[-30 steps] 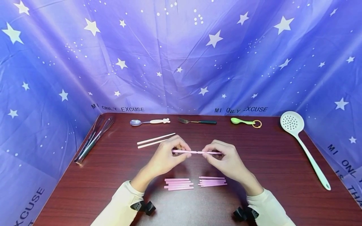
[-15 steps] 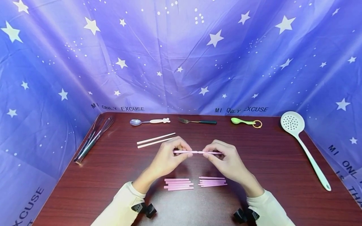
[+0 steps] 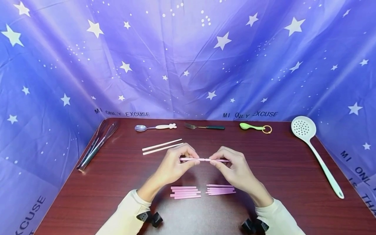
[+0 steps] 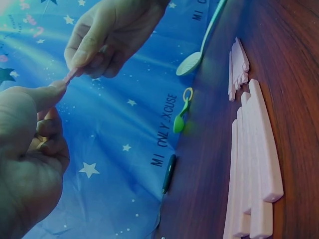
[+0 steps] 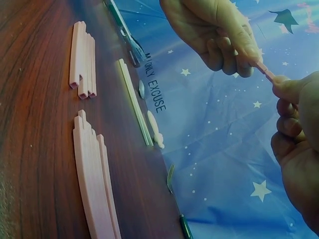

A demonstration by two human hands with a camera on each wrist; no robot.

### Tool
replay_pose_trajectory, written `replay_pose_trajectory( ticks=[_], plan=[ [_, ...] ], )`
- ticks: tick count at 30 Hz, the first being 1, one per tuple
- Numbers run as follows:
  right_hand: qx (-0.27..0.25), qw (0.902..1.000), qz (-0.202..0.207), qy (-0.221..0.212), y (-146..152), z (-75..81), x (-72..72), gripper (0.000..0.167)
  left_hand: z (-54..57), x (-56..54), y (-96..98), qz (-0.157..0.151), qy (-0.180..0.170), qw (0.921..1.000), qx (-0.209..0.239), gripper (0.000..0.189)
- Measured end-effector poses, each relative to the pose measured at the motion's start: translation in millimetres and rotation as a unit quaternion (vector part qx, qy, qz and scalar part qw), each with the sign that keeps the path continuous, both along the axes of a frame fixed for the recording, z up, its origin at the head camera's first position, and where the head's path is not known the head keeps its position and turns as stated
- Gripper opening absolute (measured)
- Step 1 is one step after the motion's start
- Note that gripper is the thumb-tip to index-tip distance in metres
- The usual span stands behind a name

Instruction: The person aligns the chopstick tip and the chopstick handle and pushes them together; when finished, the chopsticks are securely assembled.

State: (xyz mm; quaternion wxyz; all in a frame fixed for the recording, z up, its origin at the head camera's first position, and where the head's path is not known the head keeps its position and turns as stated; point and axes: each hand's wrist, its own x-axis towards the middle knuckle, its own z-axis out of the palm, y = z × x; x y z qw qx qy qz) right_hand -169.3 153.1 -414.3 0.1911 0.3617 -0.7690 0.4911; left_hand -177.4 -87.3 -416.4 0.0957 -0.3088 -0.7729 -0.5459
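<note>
Two slim pink chopstick halves are held end to end above the table, their narrow joint showing between the fingertips. My left hand [image 3: 173, 166] pinches the left chopstick half [image 3: 188, 159] between thumb and fingers. The right chopstick half [image 3: 224, 160] is pinched the same way by my right hand [image 3: 236, 166]. In the left wrist view the joint [image 4: 70, 77] shows as a short pink piece between both thumbs. Below the hands lie two small piles: thicker square-ended pink halves [image 3: 185, 192] on the left, and pink halves with narrow tips [image 3: 221, 189] on the right.
Two pale chopsticks [image 3: 162, 144] lie behind my left hand. Along the back are a spoon [image 3: 155, 127], a fork [image 3: 204, 127] and a green spoon [image 3: 252, 126] with a ring. Tongs [image 3: 101, 143] lie far left, a slotted skimmer [image 3: 320, 160] far right. Starry cloth surrounds the table.
My left hand has edged slightly right, so the fingertips are a little closer together. Both hands keep their pinch on the chopstick halves, and the piles have not moved.
</note>
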Motion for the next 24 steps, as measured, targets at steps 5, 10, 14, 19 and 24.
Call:
replay_pose_trajectory(
  ticks=[5,10,14,19,24],
  plan=[
    [-0.009,0.9999,0.009,0.01,-1,-0.6,-0.3,0.029,0.6,-0.4,0.4,-0.011,0.007,0.9999,0.007,0.011],
    [-0.015,0.9996,0.015,0.018,-2,-1.9,-1.3,0.03,-2.0,-0.4,1.8,-0.007,0.01,0.9999,0.006,0.012],
    [-0.016,0.9995,0.017,0.022,-3,-3.4,-2.3,0.03,-3.4,0.4,3.2,-0.001,0.008,1.0,0.005,0.012],
    [-0.024,0.9992,0.019,0.025,-3,-6.1,-2.4,0.031,-4.2,0.8,6.1,0.002,0.011,0.9999,0.002,0.012],
    [-0.033,0.9989,0.022,0.025,-5,-10.5,-3.7,0.032,-6.4,-0.4,4.9,0.003,0.013,0.9999,0.001,0.013]
  ],
)
